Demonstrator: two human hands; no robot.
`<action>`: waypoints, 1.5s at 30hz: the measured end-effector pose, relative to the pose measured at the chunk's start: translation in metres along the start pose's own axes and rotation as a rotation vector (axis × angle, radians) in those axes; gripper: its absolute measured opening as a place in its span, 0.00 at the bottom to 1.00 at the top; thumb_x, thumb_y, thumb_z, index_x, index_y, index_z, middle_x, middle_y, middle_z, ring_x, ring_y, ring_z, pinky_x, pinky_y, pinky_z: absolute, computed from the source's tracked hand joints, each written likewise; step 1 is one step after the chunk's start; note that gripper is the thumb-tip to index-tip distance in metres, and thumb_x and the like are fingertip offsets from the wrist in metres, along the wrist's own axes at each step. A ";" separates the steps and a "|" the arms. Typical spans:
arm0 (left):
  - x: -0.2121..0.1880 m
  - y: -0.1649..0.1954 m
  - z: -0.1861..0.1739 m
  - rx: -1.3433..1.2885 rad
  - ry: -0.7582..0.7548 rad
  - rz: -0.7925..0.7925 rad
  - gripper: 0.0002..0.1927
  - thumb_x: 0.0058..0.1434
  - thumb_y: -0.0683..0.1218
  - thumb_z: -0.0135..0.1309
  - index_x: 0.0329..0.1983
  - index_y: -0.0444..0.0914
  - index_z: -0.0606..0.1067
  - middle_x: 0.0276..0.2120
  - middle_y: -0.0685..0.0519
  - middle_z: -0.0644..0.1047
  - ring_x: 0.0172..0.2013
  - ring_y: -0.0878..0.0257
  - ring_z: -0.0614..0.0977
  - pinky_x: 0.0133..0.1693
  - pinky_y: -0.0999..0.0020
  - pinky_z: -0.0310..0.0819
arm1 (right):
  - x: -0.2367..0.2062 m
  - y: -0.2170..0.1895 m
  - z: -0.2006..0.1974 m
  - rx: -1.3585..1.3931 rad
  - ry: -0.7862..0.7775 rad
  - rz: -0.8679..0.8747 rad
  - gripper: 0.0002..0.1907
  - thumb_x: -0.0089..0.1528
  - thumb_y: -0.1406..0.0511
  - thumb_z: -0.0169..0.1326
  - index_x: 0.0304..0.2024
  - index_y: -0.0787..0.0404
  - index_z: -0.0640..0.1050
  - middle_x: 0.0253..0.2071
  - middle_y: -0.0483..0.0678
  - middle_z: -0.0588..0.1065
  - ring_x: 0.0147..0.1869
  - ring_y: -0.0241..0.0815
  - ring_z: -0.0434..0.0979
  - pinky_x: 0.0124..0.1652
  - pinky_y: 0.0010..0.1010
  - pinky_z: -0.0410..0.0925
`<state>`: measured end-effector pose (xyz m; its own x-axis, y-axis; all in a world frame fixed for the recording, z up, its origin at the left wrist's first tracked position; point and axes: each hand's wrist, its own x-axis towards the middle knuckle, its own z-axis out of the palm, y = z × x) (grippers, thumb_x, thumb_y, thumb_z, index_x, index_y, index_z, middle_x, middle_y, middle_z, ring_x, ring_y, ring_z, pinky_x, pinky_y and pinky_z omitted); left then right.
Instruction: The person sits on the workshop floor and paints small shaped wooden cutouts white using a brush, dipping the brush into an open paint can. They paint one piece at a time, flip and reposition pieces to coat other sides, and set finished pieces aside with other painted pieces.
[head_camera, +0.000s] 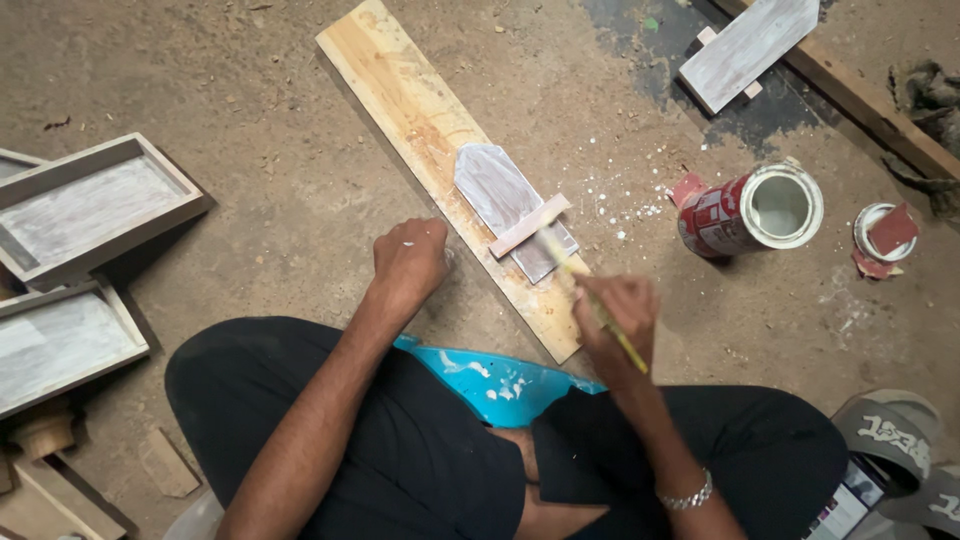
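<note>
On the long plank I see my right grip pinching a yellow-handled brush against the white-coated pointed wood piece, my left grip fisted empty on the floor beside the plank, an open paint can well right.

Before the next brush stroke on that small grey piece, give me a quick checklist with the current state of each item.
1. Right hand grips the brush: ok.
2. Bristles on the grey piece: cannot tell, blurred.
3. Piece rests on the plank: ok.
4. Left hand steadies the piece: not ok, fist on the floor beside the plank.
5. Paint can open and upright: not ok, open but lying on its side.
</note>
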<state>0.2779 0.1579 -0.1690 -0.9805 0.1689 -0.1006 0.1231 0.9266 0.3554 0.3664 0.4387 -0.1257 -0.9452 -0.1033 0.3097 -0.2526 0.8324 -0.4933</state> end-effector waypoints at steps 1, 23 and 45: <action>0.000 0.000 0.000 0.000 0.001 0.001 0.06 0.53 0.42 0.56 0.34 0.37 0.78 0.35 0.40 0.81 0.39 0.40 0.82 0.38 0.43 0.75 | -0.004 -0.008 0.002 0.058 -0.046 -0.005 0.10 0.63 0.68 0.59 0.47 0.58 0.84 0.38 0.46 0.82 0.46 0.46 0.72 0.50 0.36 0.64; 0.003 0.000 0.004 0.006 -0.008 0.015 0.06 0.53 0.42 0.55 0.34 0.37 0.78 0.35 0.40 0.81 0.40 0.40 0.82 0.39 0.43 0.76 | -0.004 -0.021 -0.004 0.162 -0.050 0.013 0.13 0.60 0.69 0.59 0.47 0.59 0.84 0.39 0.47 0.82 0.48 0.46 0.73 0.51 0.39 0.63; -0.004 0.038 0.016 -0.022 -0.065 0.058 0.46 0.45 0.46 0.68 0.64 0.25 0.61 0.49 0.37 0.73 0.48 0.41 0.78 0.43 0.50 0.77 | -0.010 -0.021 -0.004 0.352 -0.095 0.063 0.13 0.61 0.70 0.59 0.48 0.59 0.83 0.42 0.47 0.82 0.48 0.47 0.74 0.52 0.36 0.67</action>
<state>0.2893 0.1974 -0.1701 -0.9597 0.2442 -0.1388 0.1754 0.9070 0.3830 0.3820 0.4249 -0.1152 -0.9719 -0.1219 0.2011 -0.2335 0.6024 -0.7633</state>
